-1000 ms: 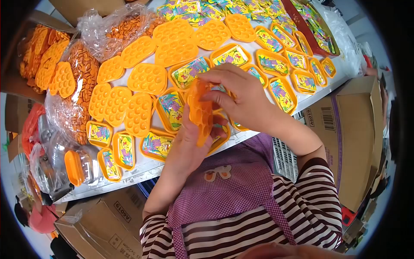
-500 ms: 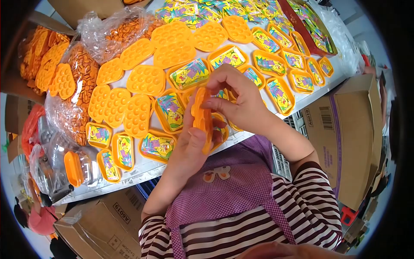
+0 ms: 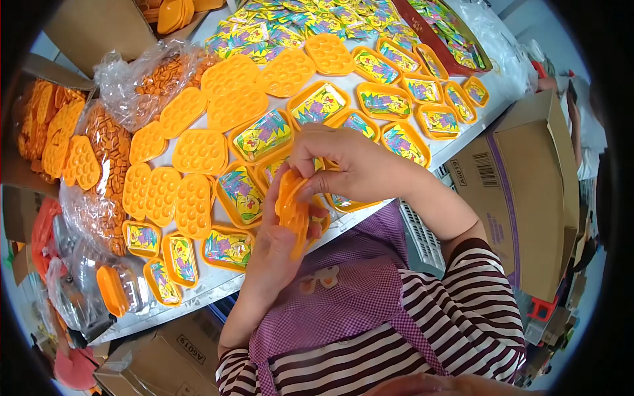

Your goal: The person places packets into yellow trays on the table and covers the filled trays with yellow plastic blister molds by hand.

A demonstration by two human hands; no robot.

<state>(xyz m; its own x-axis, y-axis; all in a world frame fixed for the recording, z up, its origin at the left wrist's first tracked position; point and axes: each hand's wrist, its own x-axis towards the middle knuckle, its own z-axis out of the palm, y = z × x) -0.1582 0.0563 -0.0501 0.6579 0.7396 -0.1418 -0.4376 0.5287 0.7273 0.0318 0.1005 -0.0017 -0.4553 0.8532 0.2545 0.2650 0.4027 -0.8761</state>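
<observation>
My left hand (image 3: pixel 274 252) is wrapped round an orange plastic case (image 3: pixel 289 210) held on edge above the front of the table. The fingers of my right hand (image 3: pixel 360 162) are pinched at the case's upper edge; whether they also hold a smaller part is hidden. Around the hands lie shallow orange trays (image 3: pixel 239 195), each with a bright yellow and purple packet (image 3: pixel 266 135) inside. To the left are orange plates with round dimples (image 3: pixel 199 152), some overlapping.
Loose packets (image 3: pixel 290 26) are heaped at the back, beside a red box (image 3: pixel 441 36) of more packets. Plastic bags (image 3: pixel 105 152) of small orange pieces and cardboard boxes (image 3: pixel 99 33) stand at the left. A large carton (image 3: pixel 522 191) is at the right.
The view has shifted, so the tabletop things appear lower and further left. Both hands stay on the orange case, which now tilts a little differently, its upper edge under the right fingers.
</observation>
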